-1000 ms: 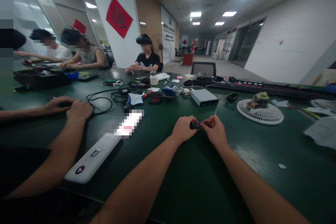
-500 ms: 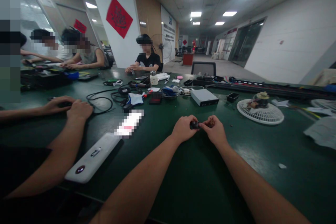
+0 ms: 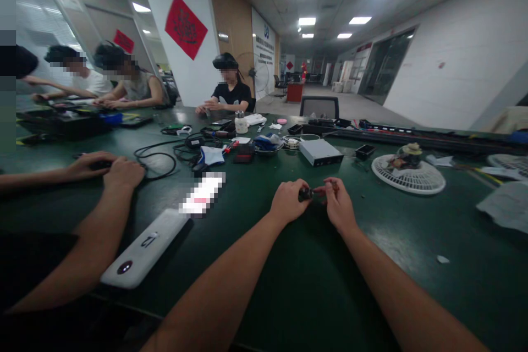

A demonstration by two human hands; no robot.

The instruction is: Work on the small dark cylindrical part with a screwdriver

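Note:
My left hand [image 3: 289, 201] is closed around a small black cylindrical part [image 3: 304, 194], which pokes out between thumb and fingers. Just to its right, my right hand [image 3: 340, 206] pinches a small copper-coloured piece [image 3: 335, 187], mostly covered by the fingers. A thin reddish-brown bit shows in the narrow space between the two hands, close to the end of the black part. Whether the pieces are joined I cannot tell. Both hands are a little above the green tabletop [image 3: 313, 286].
A white device marked 12 [image 3: 144, 247] lies left of my forearm, by a lit phone [image 3: 204, 193]. A neighbour's hands [image 3: 117, 170] work farther left. A grey metal box [image 3: 320, 152], a black tray [image 3: 365, 151] and a white fan grille [image 3: 408, 175] stand beyond my hands.
My right hand has shifted slightly right, away from the left hand, and its fingers point more upward. The left hand stays nearly in place, still around the black part.

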